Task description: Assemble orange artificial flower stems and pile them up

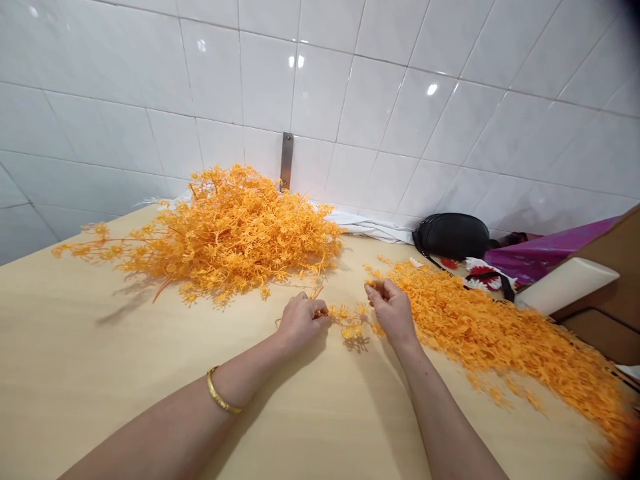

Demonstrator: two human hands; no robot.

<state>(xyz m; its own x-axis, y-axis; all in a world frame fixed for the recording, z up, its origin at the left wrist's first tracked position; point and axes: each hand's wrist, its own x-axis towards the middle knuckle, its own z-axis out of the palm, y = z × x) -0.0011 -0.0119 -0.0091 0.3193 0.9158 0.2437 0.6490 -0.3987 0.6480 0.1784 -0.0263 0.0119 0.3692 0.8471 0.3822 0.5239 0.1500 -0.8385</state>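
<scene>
Here's the left hand [303,321], thumb and fingers pinching an orange sprig [351,329] just above the table [125,400], its blossoms reaching toward the right hand [393,308]! Over there, thumb and forefinger come close together, orange at their tips, though I can't tell whether they grip any. A big heap of sprigs [250,233] sits beyond the left hand; loose blossoms [480,317] spread beside the right, near a black bag [453,235].

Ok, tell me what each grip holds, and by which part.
The left grip holds an orange sprig by its stem. The right grip is at an orange bit; whether it holds that cannot be told.
</scene>
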